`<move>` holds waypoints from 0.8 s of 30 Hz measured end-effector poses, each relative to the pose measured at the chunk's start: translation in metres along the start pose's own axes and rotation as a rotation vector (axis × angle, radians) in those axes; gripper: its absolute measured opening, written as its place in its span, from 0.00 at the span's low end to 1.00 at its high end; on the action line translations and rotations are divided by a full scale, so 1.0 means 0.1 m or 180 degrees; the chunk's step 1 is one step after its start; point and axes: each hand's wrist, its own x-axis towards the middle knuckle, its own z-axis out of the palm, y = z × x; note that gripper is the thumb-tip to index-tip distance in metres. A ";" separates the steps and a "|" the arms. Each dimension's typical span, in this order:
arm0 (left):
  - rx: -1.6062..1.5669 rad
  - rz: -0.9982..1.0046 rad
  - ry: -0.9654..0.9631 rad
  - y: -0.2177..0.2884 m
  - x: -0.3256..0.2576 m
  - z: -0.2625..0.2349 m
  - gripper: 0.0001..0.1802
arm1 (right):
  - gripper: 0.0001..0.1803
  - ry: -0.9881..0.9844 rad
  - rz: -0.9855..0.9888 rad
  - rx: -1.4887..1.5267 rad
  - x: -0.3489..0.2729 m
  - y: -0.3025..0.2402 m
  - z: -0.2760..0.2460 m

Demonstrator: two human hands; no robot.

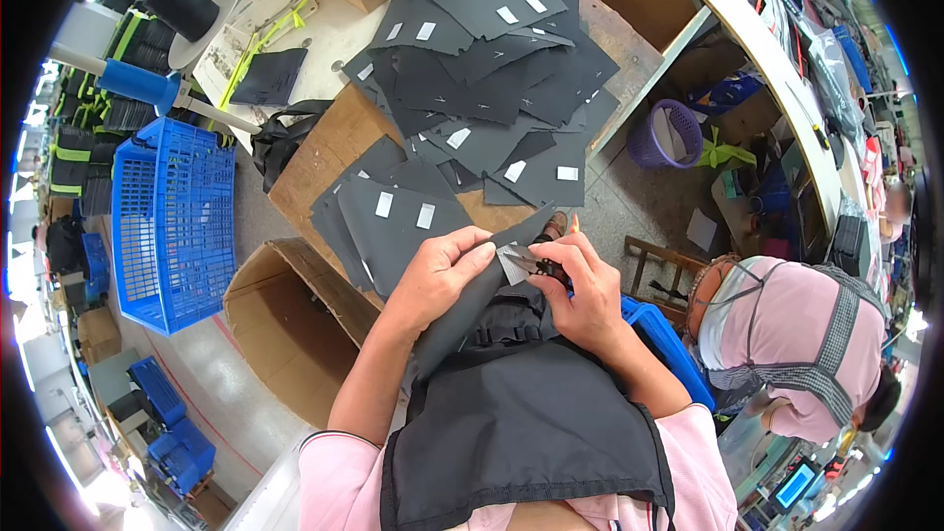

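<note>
Left hand [441,280]: nearly closed, thumb and fingers pinching the edge of a dark sheet [464,313].
Right hand [584,287]: curled in, thumb and fingers closed around the dark end of a small cutter [547,267], maybe snips; how far squeezed, too small to see.
Dark sheet: held up between both hands, in front of the black apron [531,423], near the edge of the brown board [320,162].
White tag [513,265]: between the two hands, by the cutter tip; touching or just beside, hard to see.
Possible trouble: a nick in the dark sheet or white tag, from a tip too close or a slip of the right hand; a poked left thumb, from being so near the tip; a crooked cut, from the bend in the sheet.
Way of the cutter: tip to the left, toward the left thumb; long axis mostly side to side, a bit slanted.
Way of the sheet: one corner up and to the right, away from the apron; long axis slanting from low left to that corner.
Past the left hand: small stack of dark sheets [398,236] with white tags; bigger pile [482,69] farther off.
</note>
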 end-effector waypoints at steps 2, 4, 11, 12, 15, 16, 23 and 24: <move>-0.0037 -0.0084 -0.0026 0.01 -0.01 -0.02 0.11 | 0.18 0.0063 0.0133 0.0243 -0.01 0.01 0.06; -0.0080 -0.0163 -0.0041 0.02 -0.02 -0.03 0.11 | 0.18 0.0117 0.0257 0.0488 -0.03 0.00 0.07; 0.0120 -0.0192 -0.0109 0.04 -0.05 -0.02 0.11 | 0.18 0.0115 -0.0219 -0.0098 0.00 0.01 -0.05; 0.0194 -0.0163 -0.0143 0.05 -0.05 -0.01 0.12 | 0.18 0.0047 -0.0331 -0.0175 0.04 0.01 -0.07; 0.0301 -0.0133 -0.0200 0.06 -0.04 -0.01 0.13 | 0.17 0.0017 -0.0476 -0.0288 0.05 0.03 -0.08; 0.0301 -0.0132 -0.0206 0.06 -0.04 -0.01 0.13 | 0.17 0.0054 -0.0517 -0.0320 0.04 0.05 -0.08; 0.0278 -0.0254 -0.0567 0.06 -0.01 -0.08 0.15 | 0.15 0.0010 0.0673 0.0651 0.18 -0.05 -0.10; 0.0348 -0.0239 -0.0724 0.10 0.00 -0.08 0.15 | 0.13 -0.0434 0.0495 0.0551 0.20 0.10 -0.06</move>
